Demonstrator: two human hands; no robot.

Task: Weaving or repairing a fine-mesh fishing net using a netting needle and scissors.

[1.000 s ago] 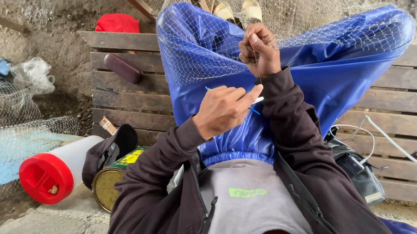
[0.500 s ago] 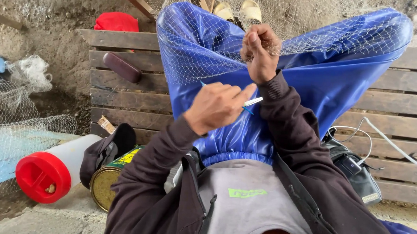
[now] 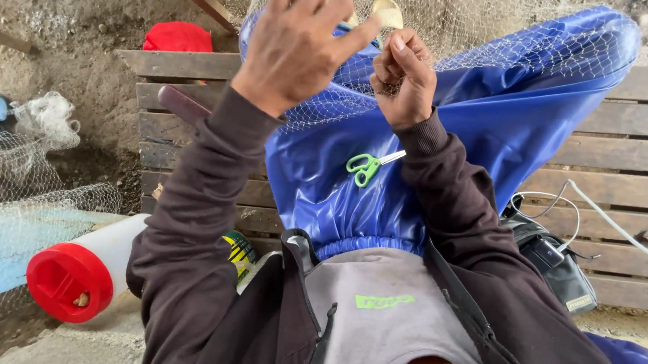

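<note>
over blue trousers (image 3: pixel 446 144), left hand (image 3: pixel 297 38) now raised

Red-lidded white jar (image 3: pixel 82 272); green-yellow tin (image 3: pixel 239 248) beside

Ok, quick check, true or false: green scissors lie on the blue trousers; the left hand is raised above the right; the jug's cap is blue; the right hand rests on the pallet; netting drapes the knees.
1. Green-handled scissors lie on the blue trousers. True.
2. The left hand is raised above the right hand. True.
3. The white jug has a blue cap. False: the cap is red.
4. The right hand rests on the wooden pallet. False: its fingers pinch the netting.
5. Netting drapes over the knees. True.
</note>
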